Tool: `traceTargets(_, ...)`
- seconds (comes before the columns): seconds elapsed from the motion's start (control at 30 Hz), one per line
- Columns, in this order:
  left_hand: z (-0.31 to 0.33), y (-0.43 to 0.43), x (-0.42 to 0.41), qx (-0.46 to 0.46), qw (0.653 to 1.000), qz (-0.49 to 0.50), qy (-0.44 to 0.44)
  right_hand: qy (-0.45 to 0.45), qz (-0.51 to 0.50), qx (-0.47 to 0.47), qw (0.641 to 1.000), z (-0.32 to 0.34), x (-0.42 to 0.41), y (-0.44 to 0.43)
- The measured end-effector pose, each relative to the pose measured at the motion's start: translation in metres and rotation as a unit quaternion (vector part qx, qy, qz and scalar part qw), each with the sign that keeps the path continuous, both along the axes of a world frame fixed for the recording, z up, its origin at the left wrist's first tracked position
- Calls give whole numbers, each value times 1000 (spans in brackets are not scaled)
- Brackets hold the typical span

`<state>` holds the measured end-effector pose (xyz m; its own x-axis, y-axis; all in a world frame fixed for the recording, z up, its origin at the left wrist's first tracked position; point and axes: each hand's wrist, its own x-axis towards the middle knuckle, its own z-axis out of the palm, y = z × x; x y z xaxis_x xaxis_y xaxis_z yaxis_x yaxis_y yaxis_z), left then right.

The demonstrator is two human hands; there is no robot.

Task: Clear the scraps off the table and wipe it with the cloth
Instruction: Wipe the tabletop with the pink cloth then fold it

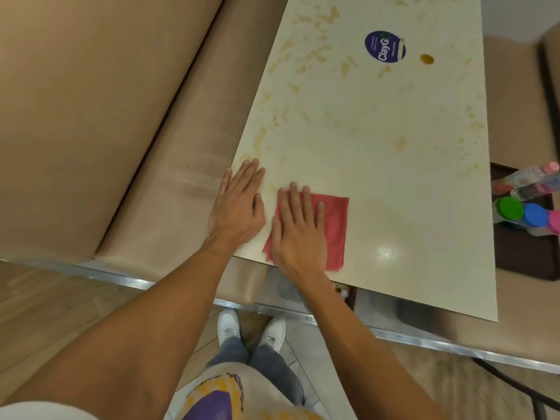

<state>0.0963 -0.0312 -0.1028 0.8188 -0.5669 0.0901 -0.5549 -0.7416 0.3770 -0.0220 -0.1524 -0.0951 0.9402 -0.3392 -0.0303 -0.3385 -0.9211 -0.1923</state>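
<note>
A tan booth seat (91,116) flanks a cream desk (378,147) smeared with yellowish stains. At its near left corner the right hand (298,228) lies flat, fingers straight, pressing a pink cloth (333,225). The left hand (238,204) rests flat and empty at the left edge. Wiping looks barely begun, and a yellow blob (426,58) remains by the purple sticker (385,49). The frame cuts off capped bottles (527,201) past the right edge.
</note>
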Motion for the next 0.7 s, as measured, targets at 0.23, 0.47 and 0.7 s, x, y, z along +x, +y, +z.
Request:
traceTargets(0.23, -1, 2, -1, -64, 998, 15, 7, 12, -95, 4, 995, -1, 8, -48)
traceTargets(0.47, 0, 12, 2, -157, 986, 43, 49, 2, 128, 6, 992, 4, 0, -5)
traceTargets(0.7, -7, 26, 7, -116, 993, 20, 23, 14, -84, 12, 996, 3, 39, -39)
